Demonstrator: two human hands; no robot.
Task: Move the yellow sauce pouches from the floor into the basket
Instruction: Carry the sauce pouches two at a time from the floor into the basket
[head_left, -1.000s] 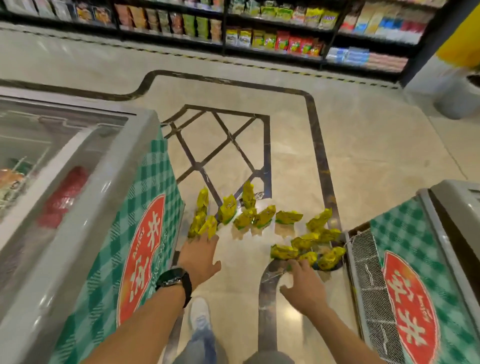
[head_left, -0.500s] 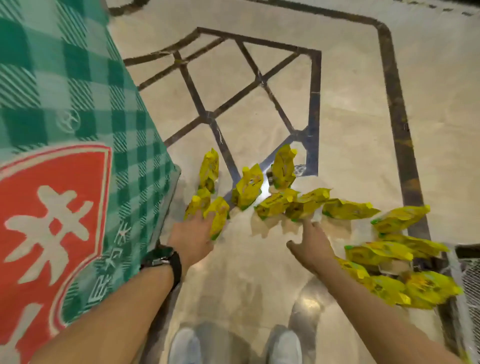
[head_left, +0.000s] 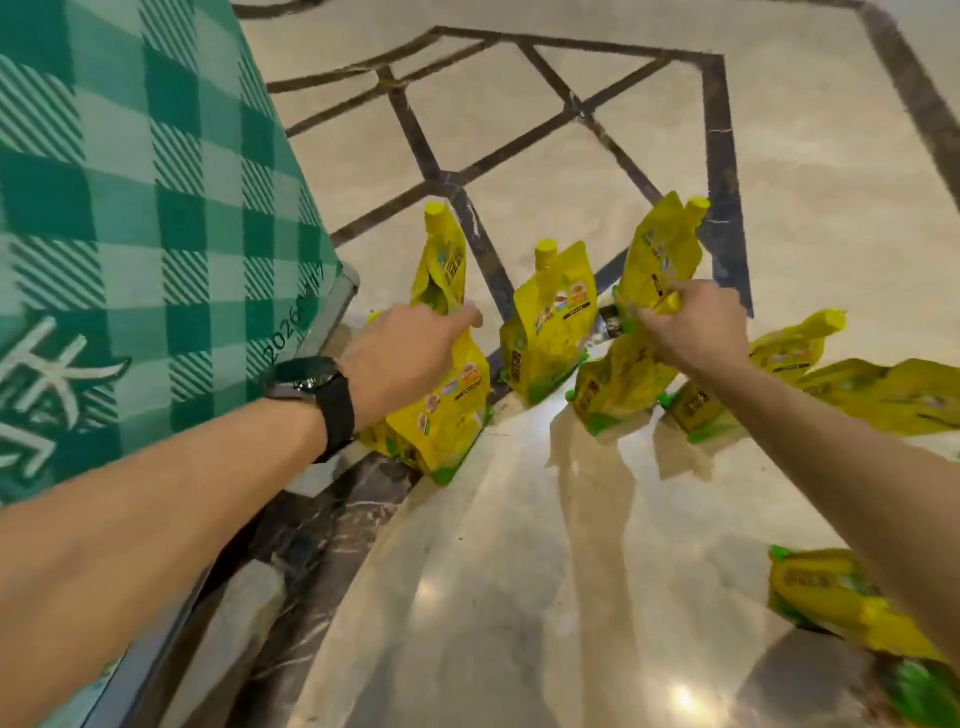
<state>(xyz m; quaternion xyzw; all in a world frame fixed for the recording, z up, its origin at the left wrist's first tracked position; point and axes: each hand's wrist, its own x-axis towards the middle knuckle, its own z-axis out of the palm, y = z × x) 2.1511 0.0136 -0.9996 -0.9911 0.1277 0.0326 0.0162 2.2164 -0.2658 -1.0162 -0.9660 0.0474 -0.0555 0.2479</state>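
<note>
Glossy beige stone floor (head_left: 519, 597) with dark inlaid lines; a green checked freezer (head_left: 156, 208) fills the upper left. Yellow pouches (head_left: 550, 322) lie and stand across the middle of the frame, more at the lower right. The left hand (head_left: 400, 358), black watch (head_left: 322, 389) on its wrist, lies over the pouch by the freezer (head_left: 447, 415); whether it grips, I cannot tell. The right hand (head_left: 696, 327) is fisted round the neck of a leaning pouch (head_left: 618, 384)

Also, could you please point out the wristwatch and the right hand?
wristwatch (head_left: 307, 380): head view, its case.
right hand (head_left: 696, 332): head view, back of the hand, gripping a yellow pouch (head_left: 618, 387).
</note>
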